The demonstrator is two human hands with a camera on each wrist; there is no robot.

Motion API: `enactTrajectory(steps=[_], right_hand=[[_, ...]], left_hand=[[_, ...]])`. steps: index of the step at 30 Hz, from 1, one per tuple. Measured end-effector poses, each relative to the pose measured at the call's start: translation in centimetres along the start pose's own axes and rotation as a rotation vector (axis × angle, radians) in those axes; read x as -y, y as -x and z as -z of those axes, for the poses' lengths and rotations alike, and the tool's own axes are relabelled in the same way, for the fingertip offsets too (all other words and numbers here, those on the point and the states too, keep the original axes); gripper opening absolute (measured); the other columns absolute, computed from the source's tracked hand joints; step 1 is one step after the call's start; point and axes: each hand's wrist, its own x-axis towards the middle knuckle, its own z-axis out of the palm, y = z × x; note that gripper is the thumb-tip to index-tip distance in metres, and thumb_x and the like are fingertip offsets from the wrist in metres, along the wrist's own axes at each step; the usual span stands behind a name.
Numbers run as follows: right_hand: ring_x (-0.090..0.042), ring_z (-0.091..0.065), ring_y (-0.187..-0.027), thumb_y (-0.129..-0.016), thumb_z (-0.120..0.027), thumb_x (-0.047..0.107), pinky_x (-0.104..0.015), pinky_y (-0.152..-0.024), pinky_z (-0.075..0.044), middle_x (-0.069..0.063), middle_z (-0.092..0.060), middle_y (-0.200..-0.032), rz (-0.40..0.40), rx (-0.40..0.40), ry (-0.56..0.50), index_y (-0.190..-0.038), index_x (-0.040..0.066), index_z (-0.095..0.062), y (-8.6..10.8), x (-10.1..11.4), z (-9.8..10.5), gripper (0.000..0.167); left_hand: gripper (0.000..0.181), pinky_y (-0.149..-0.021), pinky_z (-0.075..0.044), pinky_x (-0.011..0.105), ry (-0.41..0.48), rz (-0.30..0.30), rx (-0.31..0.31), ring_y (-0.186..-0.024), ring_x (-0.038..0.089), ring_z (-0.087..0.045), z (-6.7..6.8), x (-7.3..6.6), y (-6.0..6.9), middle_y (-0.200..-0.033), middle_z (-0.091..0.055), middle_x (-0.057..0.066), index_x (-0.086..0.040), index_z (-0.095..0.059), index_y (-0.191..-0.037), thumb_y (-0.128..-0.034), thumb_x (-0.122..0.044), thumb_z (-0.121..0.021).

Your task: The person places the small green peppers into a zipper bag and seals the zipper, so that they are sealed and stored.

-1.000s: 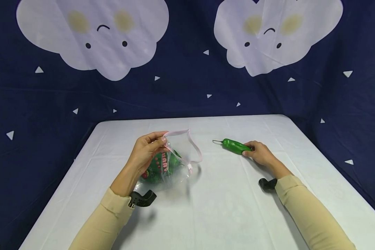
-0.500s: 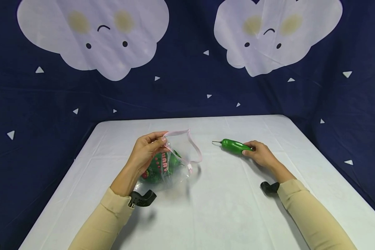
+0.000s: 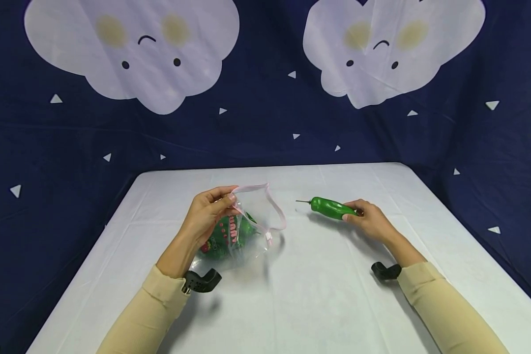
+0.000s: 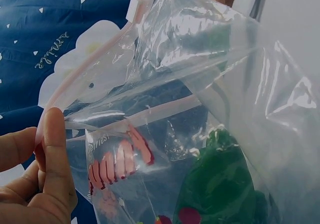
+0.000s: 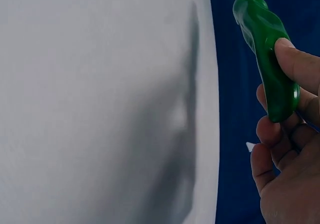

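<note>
My left hand (image 3: 212, 211) pinches the pink-edged rim of a clear zip bag (image 3: 261, 209), between thumb and fingers. The bag's mouth gapes toward the right, and a white slider (image 4: 133, 9) sits on its pink zip strip. Inside the bag lie green contents (image 4: 217, 184), seen through printed plastic; their exact kind is blurred. On the right, my right hand (image 3: 369, 221) grips the blunt end of a long green pepper (image 3: 329, 207), its thin stem pointing left. In the right wrist view the pepper (image 5: 270, 59) is held off the table, thumb on one side and fingers on the other.
A white cloth covers the table (image 3: 318, 295). Behind it hangs a dark blue curtain (image 3: 265, 132) with white clouds and small triangles. A black wrist camera mount (image 3: 202, 281) sits at the left cuff, and another mount (image 3: 386, 271) at the right.
The pepper has risen from the tabletop and shifted slightly left in my right hand, its shadow now apart below it. My left hand and the bag have stayed still.
</note>
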Motion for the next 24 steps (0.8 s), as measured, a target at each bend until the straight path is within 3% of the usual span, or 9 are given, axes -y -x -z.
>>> enactTrajectory(steps=[10, 24], right_hand=[[-0.018, -0.047, -0.084, -0.088, -0.067, 0.033, -0.024, -0.068, -0.041, -0.007, -0.060, -0.098, 0.083, -0.027, -0.021, -0.121, 0.008, -0.061, 1.1, 1.8, 0.2, 0.042], [-0.013, -0.052, -0.081, -0.086, -0.069, 0.027, -0.023, -0.066, -0.044, -0.001, -0.061, -0.096, 0.185, -0.051, -0.057, -0.119, 0.011, -0.064, 2.1, 4.7, 0.5, 0.037]], left_hand=[[0.039, -0.072, -0.060, 0.021, -0.003, 0.004, -0.001, -0.071, 0.008, -0.063, -0.1, 0.0, 0.0, -0.088, -0.059, 0.000, 0.013, -0.047, -0.128, -0.0938, -0.005, -0.056], [0.039, -0.072, -0.060, 0.021, -0.006, -0.003, -0.002, -0.071, 0.008, -0.063, 0.0, 0.1, 0.0, -0.087, -0.059, -0.001, 0.013, -0.048, -0.127, -0.0939, -0.006, -0.056]])
